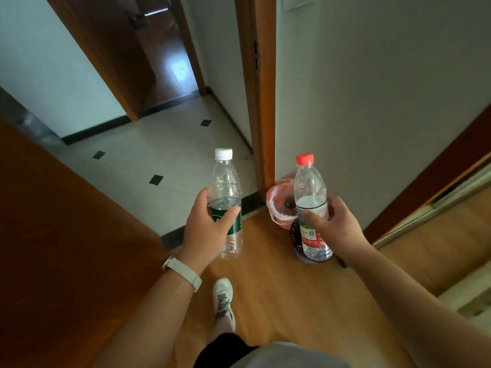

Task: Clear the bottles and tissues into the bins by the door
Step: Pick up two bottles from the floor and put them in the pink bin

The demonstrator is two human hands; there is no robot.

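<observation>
Starting at the bottom edge of the frame, a white shoe (224,298) stands on the wood floor (279,288), toe toward the top of the frame. Both forearms reach up from the lower corners. The left wrist carries a pale wristband (183,274).

Left hand (206,227), centre of the frame: fingers and thumb are curled round the green label band of the white-capped bottle (225,181). Long axis: near vertical in the frame, cap toward the top, base toward the bottom.

Right hand (337,224), right of centre: thumb across the front, fingers wrapped behind the red-capped bottle (309,181), gripping at the upper edge of its red label. Long axis: near vertical, cap up, top leaning slightly left. Both bottles are clear, capped, held off the floor and apart from each other.

Beyond the red-capped bottle, a bin with a pink liner (271,205) sits on the floor against the white wall, just beside the foot of the orange door frame (261,102). A darker bin (293,235) shows just below it in the frame, mostly hidden by the bottle; whether the two bins touch cannot be told.

Past the threshold, a pale tiled floor (159,144) with small dark diamond insets runs toward the upper left and ends at a second doorway (164,62) with dark wood flooring.
</observation>
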